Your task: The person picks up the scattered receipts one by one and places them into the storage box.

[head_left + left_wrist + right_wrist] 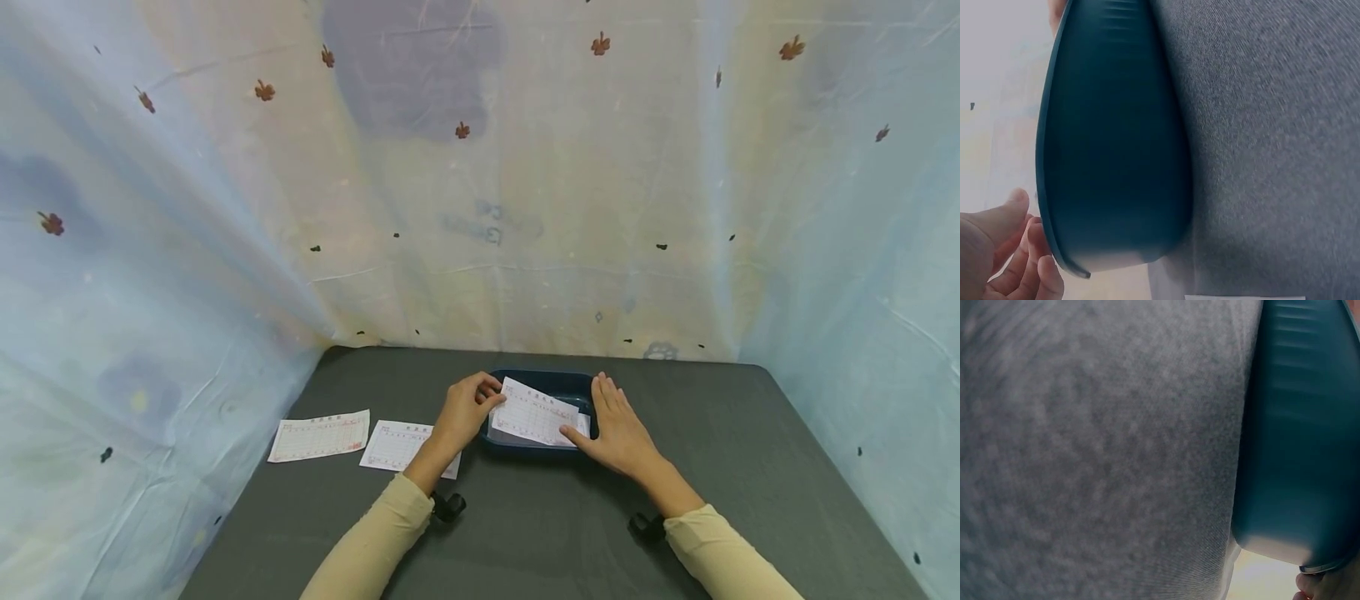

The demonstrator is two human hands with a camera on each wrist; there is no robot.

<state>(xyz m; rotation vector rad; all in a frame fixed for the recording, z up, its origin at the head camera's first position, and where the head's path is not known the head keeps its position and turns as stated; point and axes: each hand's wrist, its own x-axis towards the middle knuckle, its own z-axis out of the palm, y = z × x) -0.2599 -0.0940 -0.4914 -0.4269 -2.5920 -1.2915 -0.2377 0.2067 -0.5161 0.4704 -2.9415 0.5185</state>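
A dark blue plastic bin [547, 450] sits on the grey table with printed paper slips inside. The top slip [534, 412] lies tilted above others, its left end raised near the bin's left rim. My left hand [467, 410] pinches that slip by its left edge between thumb and fingers; in the left wrist view the hand [1013, 250] is beside the bin's rim, which hides the paper. My right hand [618, 429] rests at the bin's right end with straight fingers along the rim, the thumb reaching over the slip's lower right corner. Only its fingertips show in the right wrist view.
Left of the bin, two more printed slips lie on the table: one farther left [318, 436], and another [396, 446] partly covered by my left forearm. Patterned sheeting [525, 208] hangs behind the table [555, 533] and on both sides.
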